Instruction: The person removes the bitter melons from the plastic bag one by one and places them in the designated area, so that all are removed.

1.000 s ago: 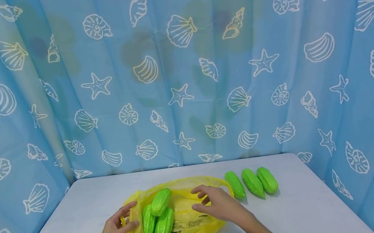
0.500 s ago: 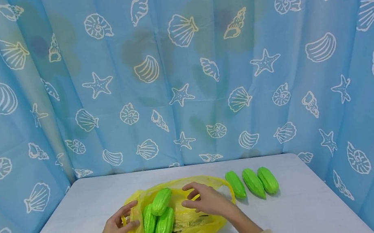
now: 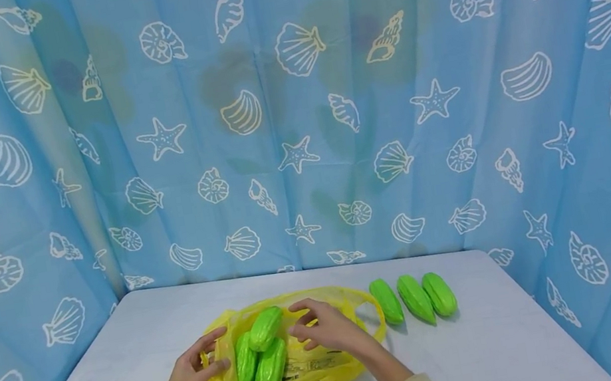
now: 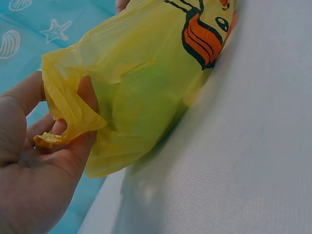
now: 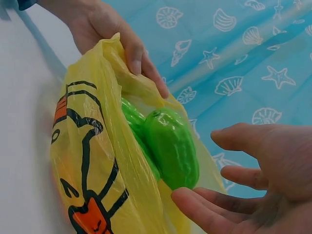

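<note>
A yellow plastic bag (image 3: 337, 378) with a black and orange print lies on the table, its mouth held wide. Inside, at its left end, sit three glossy, ribbed green bitter melons, the top one (image 3: 266, 329) resting across the other two. My left hand (image 3: 188, 380) grips the bag's left side, with the gathered plastic (image 4: 73, 105) between thumb and fingers in the left wrist view. Over the bag's opening hovers my right hand (image 3: 329, 331), fingers apart and holding nothing. In the right wrist view its fingertips are close to the top melon (image 5: 171, 148).
Three more bitter melons (image 3: 415, 299) lie in a row on the white table (image 3: 479, 357), just right of the bag. A yellow bag handle loop (image 3: 379, 313) reaches toward them. Behind the table hangs a blue curtain (image 3: 299, 151) printed with shells.
My right hand has moved left over the bag's opening, closer to the melons inside. The left hand keeps its grip on the bag, and the melons lie as before.
</note>
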A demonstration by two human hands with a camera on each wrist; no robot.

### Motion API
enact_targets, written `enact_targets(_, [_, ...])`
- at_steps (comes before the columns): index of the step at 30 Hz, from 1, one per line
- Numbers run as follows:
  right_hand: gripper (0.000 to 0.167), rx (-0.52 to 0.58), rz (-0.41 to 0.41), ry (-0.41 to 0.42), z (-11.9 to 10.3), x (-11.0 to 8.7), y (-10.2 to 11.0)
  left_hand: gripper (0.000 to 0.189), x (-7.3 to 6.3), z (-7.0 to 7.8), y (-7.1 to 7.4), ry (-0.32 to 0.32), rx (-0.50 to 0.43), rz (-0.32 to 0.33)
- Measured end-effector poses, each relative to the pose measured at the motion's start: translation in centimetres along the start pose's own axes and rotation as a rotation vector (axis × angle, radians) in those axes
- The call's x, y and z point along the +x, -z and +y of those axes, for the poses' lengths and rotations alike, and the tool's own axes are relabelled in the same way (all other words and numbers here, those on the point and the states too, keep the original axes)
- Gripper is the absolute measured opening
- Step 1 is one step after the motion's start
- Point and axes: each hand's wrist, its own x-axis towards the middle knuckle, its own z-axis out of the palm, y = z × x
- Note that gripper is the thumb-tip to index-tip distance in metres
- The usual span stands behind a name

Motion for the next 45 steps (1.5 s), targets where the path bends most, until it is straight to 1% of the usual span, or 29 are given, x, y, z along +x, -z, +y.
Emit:
enact_targets(6, [0.058, -0.005, 0.003, 0.008, 0.0, 0.7, -0.4, 0.066, 0.3, 0.1, 0.0, 0.005, 0.005, 0.009])
enact_targets(12, [0.060, 0.070, -0.029, -0.016, 0.2, 1.3, -0.7, 0.065, 0.3, 0.0, 0.0, 0.004, -0.001, 0.000])
enact_targets(19, [0.068, 0.140, -0.019, -0.063, -0.1, 1.6, -1.2, 0.065, 0.2, 0.0, -0.1, -0.009, -0.006, -0.007])
enact_targets(23, [0.068, 0.167, -0.027, -0.076, -0.3, 2.0, -1.5, 0.065, 0.2, 0.0, 0.0, -0.013, 0.001, -0.007])
enact_targets(30, [0.071, 0.153, -0.019, -0.090, -0.7, 2.6, -1.9, 0.065, 0.1, 0.1, 0.1, -0.008, 0.019, 0.003])
enact_targets(36, [0.072, 0.138, -0.023, -0.093, -0.6, 2.8, -2.3, 0.066, 0.1, 0.0, 0.2, -0.008, 0.008, -0.010])
enact_targets(45, [0.075, 0.080, 0.012, -0.128, -0.7, 3.4, -3.1, 0.067, 0.1, -0.1, 0.2, -0.003, 0.020, -0.008])
